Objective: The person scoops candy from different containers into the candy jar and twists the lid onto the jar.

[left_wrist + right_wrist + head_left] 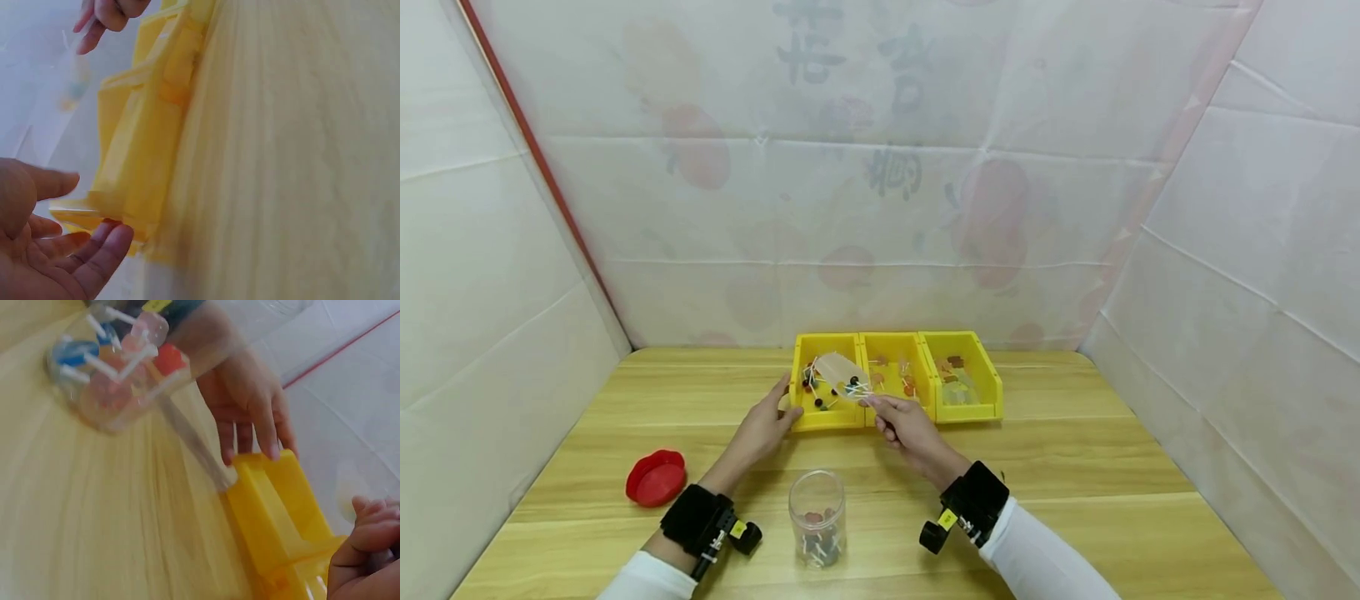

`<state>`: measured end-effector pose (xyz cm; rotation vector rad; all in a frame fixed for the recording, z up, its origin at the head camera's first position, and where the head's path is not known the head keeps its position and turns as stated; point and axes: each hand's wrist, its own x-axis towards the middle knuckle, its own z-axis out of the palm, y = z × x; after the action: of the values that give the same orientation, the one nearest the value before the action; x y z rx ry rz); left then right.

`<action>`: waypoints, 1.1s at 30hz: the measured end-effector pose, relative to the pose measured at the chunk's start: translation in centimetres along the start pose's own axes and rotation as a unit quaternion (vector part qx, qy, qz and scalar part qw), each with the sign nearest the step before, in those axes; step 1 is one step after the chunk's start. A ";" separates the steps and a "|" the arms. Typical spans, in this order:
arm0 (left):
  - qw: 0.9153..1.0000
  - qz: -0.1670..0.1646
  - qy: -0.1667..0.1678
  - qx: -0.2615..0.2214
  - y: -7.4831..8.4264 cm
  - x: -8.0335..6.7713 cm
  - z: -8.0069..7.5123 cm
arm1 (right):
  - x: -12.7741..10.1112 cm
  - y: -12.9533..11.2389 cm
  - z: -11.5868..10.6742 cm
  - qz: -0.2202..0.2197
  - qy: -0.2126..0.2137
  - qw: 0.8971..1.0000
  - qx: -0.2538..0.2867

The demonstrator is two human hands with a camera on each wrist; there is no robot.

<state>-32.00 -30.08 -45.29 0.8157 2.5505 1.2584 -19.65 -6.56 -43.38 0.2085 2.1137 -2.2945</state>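
Note:
My right hand (912, 433) pinches a translucent, scoop-shaped plastic piece (837, 367) over the left yellow bin (829, 422). Small dark balls on white sticks (855, 386) show in it close to the fingertips; others lie in the bin below. In the left wrist view the scoop-shaped piece is blurred. My left hand (765, 427) touches the left end of that bin, fingers fairly straight along its outer wall and thumb by the front corner. A clear jar (817, 508) stands nearer me, with reddish, blue and white-stick pieces in its bottom.
The middle bin (891, 379) has orange-red pieces on sticks, and the right bin (992, 400) has brown and pale flat pieces. All three stand side by side near the back wall. A red scalloped lid or dish (657, 479) lies at left on the wooden table (1075, 475).

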 end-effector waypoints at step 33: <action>0.982 0.137 -0.100 -0.081 0.9 -6.3 -2.7 | -2.5 -1.3 -5.3 -0.017 -0.020 0.999 -0.021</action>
<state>-27.46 -34.90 -43.41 1.2196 2.2016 1.3606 -16.83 -1.43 -42.27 0.1276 2.1613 -2.2493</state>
